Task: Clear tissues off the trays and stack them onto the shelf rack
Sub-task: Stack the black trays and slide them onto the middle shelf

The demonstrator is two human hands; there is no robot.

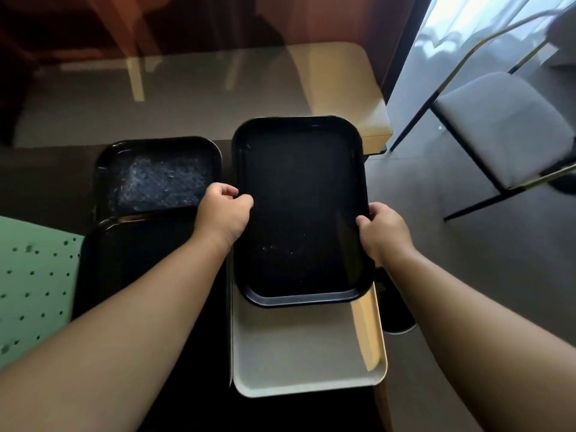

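Note:
A black tray (300,210) is held level in front of me, its long sides gripped by both hands. My left hand (223,213) is closed on its left rim and my right hand (381,230) on its right rim. The tray's near end lies over the far end of a cream tray (307,347) below it; whether they touch I cannot tell. To the left sit two more black trays, a far one (156,179) with a scuffed, shiny bottom and a near one (131,260) partly under my left forearm. No tissues are visible on any tray.
A glass-topped table (187,95) with a tan corner stretches ahead. A green perforated board (34,285) lies at the left edge. A grey-cushioned chair (505,123) with a dark metal frame stands on the floor at the right. A dark shoe (397,319) shows beside the cream tray.

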